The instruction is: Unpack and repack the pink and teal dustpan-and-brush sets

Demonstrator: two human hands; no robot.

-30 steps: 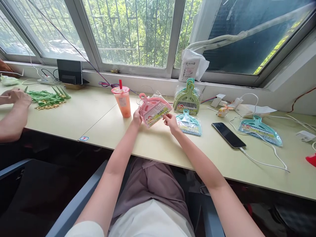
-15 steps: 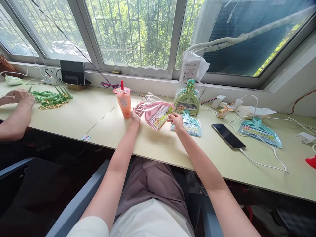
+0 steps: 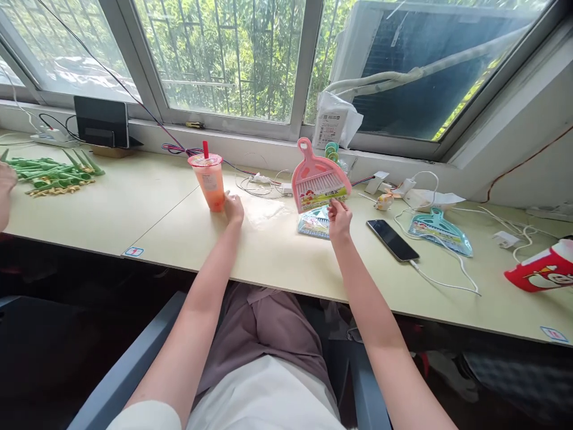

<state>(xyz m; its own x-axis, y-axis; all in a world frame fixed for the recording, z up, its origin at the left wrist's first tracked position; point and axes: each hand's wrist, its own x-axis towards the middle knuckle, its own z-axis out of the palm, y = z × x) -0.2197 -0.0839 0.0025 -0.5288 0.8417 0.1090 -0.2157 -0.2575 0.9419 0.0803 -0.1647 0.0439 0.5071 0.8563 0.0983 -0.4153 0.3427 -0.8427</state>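
Note:
My right hand (image 3: 340,220) pinches the lower edge of a pink dustpan and brush set (image 3: 320,176), raised upright with its handle up and a printed card across the bristles. A clear plastic bag (image 3: 266,212) lies crumpled on the table. At the bag's left end my left hand (image 3: 233,208) is closed on it, the fingertips partly hidden. Just left of that hand stands a cup of orange drink (image 3: 210,185) with a red straw. Behind the pink set, a blue packaged dustpan set (image 3: 313,224) lies partly covered.
Right of me are a phone (image 3: 393,240) on a white cable, another blue packaged set (image 3: 441,232) and a red cup (image 3: 541,269). Green stalk-like pieces (image 3: 54,173) lie at left, beside another person's hand (image 3: 5,191). A tablet (image 3: 102,122) stands near the window.
The pink dustpan set has come out of its clear bag and moved up and right in my right hand. The bag now lies low by my left hand. The view has shifted right.

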